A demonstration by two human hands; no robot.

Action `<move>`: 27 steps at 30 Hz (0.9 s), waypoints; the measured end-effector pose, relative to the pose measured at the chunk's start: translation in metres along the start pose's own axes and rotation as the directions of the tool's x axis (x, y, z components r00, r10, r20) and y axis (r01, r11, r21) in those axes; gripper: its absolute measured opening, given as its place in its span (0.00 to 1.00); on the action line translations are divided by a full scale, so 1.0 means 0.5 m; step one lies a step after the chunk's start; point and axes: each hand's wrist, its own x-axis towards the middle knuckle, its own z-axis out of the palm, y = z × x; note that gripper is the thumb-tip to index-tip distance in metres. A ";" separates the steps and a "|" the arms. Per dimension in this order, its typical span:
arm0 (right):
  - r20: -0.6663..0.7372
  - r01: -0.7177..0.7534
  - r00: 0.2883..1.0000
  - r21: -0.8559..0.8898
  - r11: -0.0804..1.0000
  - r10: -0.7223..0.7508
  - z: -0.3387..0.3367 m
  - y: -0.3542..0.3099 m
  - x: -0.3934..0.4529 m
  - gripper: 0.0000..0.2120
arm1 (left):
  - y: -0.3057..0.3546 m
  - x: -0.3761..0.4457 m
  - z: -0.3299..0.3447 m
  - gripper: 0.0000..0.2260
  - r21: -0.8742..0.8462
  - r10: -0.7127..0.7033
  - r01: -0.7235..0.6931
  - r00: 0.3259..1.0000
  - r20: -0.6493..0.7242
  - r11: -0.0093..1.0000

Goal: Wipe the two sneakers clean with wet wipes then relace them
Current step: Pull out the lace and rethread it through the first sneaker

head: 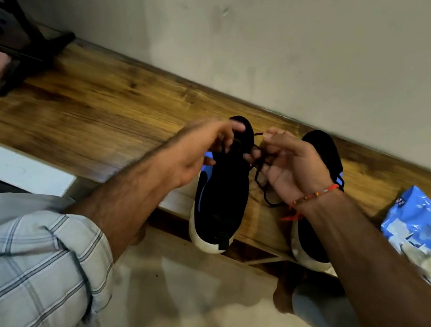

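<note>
Two black sneakers with white soles and blue accents stand side by side on a wooden shelf [97,112], heels toward me and jutting over its front edge. Over the left sneaker [222,193], my left hand [199,150] pinches one end of its black lace [260,171]. My right hand [290,167] pinches the other part of the same lace, and a slack loop hangs down between the shoes. The right sneaker [324,155] is partly hidden behind my right wrist, which wears an orange thread bracelet.
A blue wet wipes pack [420,226] with crumpled used wipes lies on the shelf at the right. A dark stand [15,38] holding a pink object sits at the far left. The wall runs close behind the shelf. A white surface lies lower left.
</note>
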 end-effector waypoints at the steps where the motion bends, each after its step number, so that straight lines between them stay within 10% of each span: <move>1: -0.024 0.002 1.000 0.029 1.000 -0.001 0.001 -0.002 0.000 0.08 | 0.003 0.001 -0.003 0.08 -0.119 -0.008 0.008 1.000 0.005 0.993; 8: -0.290 0.124 0.952 0.085 0.989 -0.095 -0.031 -0.038 0.014 0.09 | 0.037 0.004 -0.043 0.03 -0.540 0.047 -0.197 0.959 -0.279 0.818; 12: -0.417 0.302 0.878 0.099 0.948 -0.236 -0.048 -0.060 0.027 0.17 | 0.044 0.007 -0.048 0.08 -0.316 0.180 -0.374 0.844 -0.504 0.872; 14: -0.460 0.240 0.834 -0.198 0.950 -0.306 -0.059 -0.068 0.034 0.26 | 0.033 0.019 -0.052 0.18 0.011 0.219 -0.267 0.768 -0.602 0.964; 17: -0.332 -0.067 0.746 -0.900 0.430 -0.578 -0.072 -0.054 0.026 0.37 | 0.014 0.019 -0.055 0.29 0.486 0.178 0.074 0.874 -0.453 0.871; 20: 0.146 0.082 0.743 -0.989 -0.127 -0.654 -0.036 -0.023 0.001 0.22 | -0.010 0.011 -0.037 0.20 0.750 0.134 0.051 0.974 -0.184 0.659; 23: 0.174 0.112 0.918 -0.976 -0.188 -0.356 -0.013 0.015 -0.004 0.16 | -0.036 0.003 -0.018 0.14 0.862 0.134 -0.013 0.989 -0.063 0.506; 27: 0.160 0.079 0.951 -0.953 -0.292 -0.264 -0.014 0.053 0.002 0.17 | -0.064 0.002 -0.005 0.14 0.923 0.244 -0.092 0.970 -0.002 0.374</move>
